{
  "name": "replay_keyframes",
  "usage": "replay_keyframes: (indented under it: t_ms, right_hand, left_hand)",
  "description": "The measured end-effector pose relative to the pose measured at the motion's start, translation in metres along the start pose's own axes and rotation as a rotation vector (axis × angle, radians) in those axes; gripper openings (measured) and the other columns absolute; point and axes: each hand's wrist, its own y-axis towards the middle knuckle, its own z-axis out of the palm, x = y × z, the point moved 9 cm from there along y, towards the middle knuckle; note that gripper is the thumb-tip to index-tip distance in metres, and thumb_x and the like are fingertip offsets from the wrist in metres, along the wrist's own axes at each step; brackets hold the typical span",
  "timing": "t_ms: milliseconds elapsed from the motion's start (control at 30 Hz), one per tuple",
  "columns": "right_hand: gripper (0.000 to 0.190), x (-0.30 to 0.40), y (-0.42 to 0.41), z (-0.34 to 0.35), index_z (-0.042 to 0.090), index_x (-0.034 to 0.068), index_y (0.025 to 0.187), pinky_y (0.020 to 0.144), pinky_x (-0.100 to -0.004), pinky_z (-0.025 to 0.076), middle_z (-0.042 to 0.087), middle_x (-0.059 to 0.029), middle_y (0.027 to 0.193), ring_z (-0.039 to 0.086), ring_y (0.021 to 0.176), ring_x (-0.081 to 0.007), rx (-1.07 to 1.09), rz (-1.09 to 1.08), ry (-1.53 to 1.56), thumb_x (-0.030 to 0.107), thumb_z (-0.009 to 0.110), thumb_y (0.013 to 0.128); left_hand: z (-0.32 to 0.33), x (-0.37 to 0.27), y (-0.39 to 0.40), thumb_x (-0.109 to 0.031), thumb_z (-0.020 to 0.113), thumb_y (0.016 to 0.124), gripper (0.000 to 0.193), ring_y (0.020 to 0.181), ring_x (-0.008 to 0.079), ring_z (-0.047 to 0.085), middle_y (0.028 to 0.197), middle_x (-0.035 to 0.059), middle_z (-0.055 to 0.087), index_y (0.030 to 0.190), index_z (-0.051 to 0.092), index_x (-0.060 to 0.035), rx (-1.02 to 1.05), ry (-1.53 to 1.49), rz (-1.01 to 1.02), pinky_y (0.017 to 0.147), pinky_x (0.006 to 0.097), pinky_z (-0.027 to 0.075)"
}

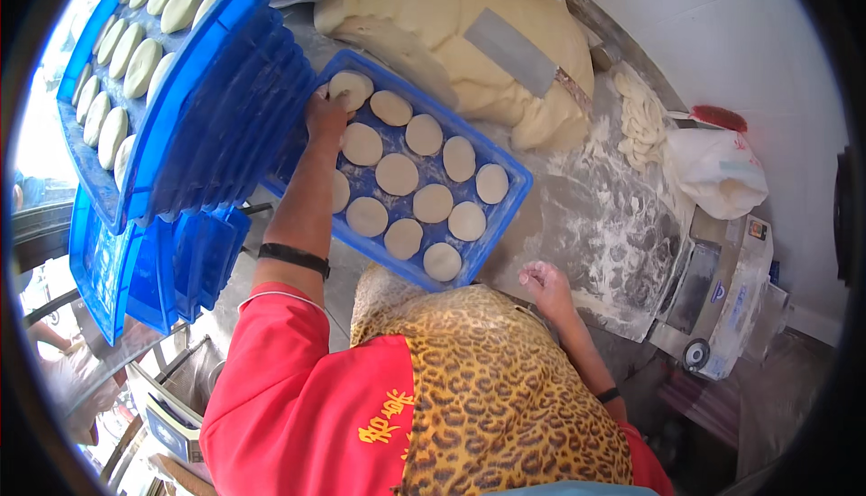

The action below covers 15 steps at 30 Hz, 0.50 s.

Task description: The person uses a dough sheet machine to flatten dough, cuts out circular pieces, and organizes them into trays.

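My left hand [327,117] is at the upper left corner of a blue plastic tray [497,225]. Its thumb lies over a pale round dough disc [350,89], and its other fingers are mostly hidden. Several flat dough discs [397,174] lie spaced in rows on the tray's floury bottom. My forearm covers the tray's left part. Off the tray's lower right corner, my right hand [547,291] hovers with floury, loosely bent fingers and nothing in it. The tray rests on the floured worktop [575,239], close against my leopard-print apron [514,388].
Nested blue trays [223,104] rise at left, the top one bearing dough pieces [142,68]. Behind lies a large dough mass [419,29] with a dough scraper [511,51] on it. At right are dough scraps [639,117], a white bag [717,171], a red brush [718,117] and a machine [717,293].
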Motion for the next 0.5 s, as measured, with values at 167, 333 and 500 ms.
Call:
replay_keyframes:
  t_ms: [167,333,500]
  right_hand:
    - [0.037,0.025,0.008,0.005,0.062,-0.008,0.112,0.084,-0.0333,0.054,0.071,-0.0172,0.1,0.069,0.092,-0.0218,-0.026,-0.016,-0.03,0.021,0.071,0.09]
    - [0.041,0.043,0.042,0.044,0.063,-0.007,0.109,0.081,-0.0353,0.055,0.071,-0.0174,0.097,0.069,0.088,-0.024,-0.043,-0.04,-0.071,0.026,0.074,0.088]
    - [0.034,-0.006,0.087,0.064,0.064,-0.004,0.102,0.073,-0.0368,0.054,0.071,-0.0162,0.089,0.068,0.082,-0.0248,-0.144,0.034,0.025,0.018,0.075,0.078]
  left_hand:
    - [-0.052,-0.001,-0.025,-0.015,0.061,0.091,0.038,0.105,0.0326,0.066,0.113,0.0226,0.066,0.123,0.06,0.0037,-0.223,0.708,0.366,0.095,0.0401,0.051]
    - [-0.071,-0.022,-0.069,-0.015,0.06,0.088,0.039,0.113,0.0424,0.059,0.123,0.0252,0.062,0.123,0.061,0.0028,-0.223,0.894,0.534,0.101,0.0446,0.045]
    - [-0.073,-0.055,-0.101,-0.011,0.064,0.084,0.045,0.124,0.0398,0.053,0.13,0.022,0.059,0.128,0.059,0.0001,-0.196,1.017,0.728,0.105,0.044,0.043]
